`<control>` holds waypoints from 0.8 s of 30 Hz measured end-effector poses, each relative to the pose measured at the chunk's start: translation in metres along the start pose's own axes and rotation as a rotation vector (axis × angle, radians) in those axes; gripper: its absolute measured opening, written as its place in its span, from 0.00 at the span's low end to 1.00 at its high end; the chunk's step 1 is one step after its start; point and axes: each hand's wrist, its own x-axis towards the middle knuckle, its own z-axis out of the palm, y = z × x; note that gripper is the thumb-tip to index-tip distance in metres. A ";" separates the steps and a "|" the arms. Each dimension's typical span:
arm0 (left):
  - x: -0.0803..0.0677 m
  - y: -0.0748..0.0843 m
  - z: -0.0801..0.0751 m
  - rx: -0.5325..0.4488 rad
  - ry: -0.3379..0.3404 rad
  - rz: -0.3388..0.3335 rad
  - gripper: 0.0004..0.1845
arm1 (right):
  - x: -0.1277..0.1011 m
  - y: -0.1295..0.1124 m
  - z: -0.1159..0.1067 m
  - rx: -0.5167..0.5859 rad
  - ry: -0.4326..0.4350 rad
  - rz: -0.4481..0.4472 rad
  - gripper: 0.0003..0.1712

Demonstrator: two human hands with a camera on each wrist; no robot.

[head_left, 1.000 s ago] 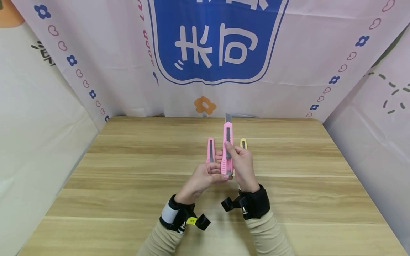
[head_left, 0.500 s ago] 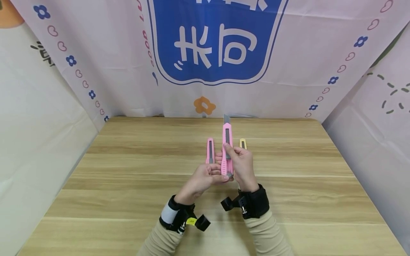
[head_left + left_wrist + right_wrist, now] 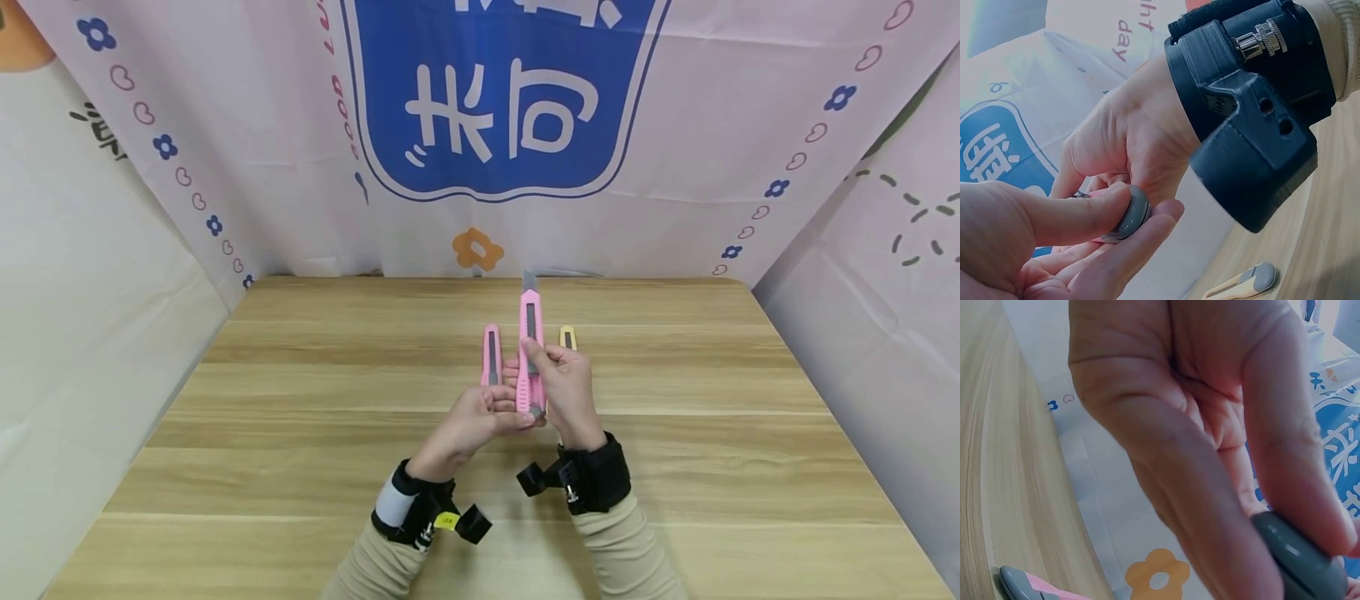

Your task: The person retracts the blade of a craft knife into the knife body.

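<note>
In the head view, a pink utility knife (image 3: 530, 315) points away from me, with its grey blade (image 3: 529, 282) extended from the far end. My left hand (image 3: 476, 415) pinches the near end of the knife. The left wrist view shows its grey end cap (image 3: 1132, 215) between left thumb and fingers. My right hand (image 3: 570, 396) grips the body from the right, thumb lying over the slider track. A second pink utility knife (image 3: 491, 354) lies on the table left of the held one. To the right lies a yellow utility knife (image 3: 567, 337), partly hidden behind my right hand.
The wood-grain table (image 3: 262, 467) reaches back to a white printed cloth (image 3: 300, 217) hanging at its far edge. More cloth hangs along both sides. Each wrist carries a black strap (image 3: 600, 475) with a camera block sticking out inward.
</note>
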 end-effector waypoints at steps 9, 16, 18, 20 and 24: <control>-0.001 0.001 -0.001 -0.037 -0.005 -0.003 0.18 | 0.000 0.000 0.001 0.017 -0.012 0.003 0.16; -0.001 0.001 -0.002 -0.027 0.001 0.001 0.18 | 0.000 0.001 0.000 0.018 -0.032 -0.001 0.17; 0.000 0.000 -0.002 -0.027 0.000 0.001 0.18 | 0.000 0.001 0.000 0.026 -0.035 0.002 0.17; 0.000 0.000 -0.002 -0.027 0.002 0.001 0.19 | 0.000 0.001 0.001 0.027 -0.036 0.002 0.17; 0.000 0.001 -0.004 -0.023 0.005 0.000 0.19 | 0.000 0.000 0.001 0.008 -0.043 0.002 0.16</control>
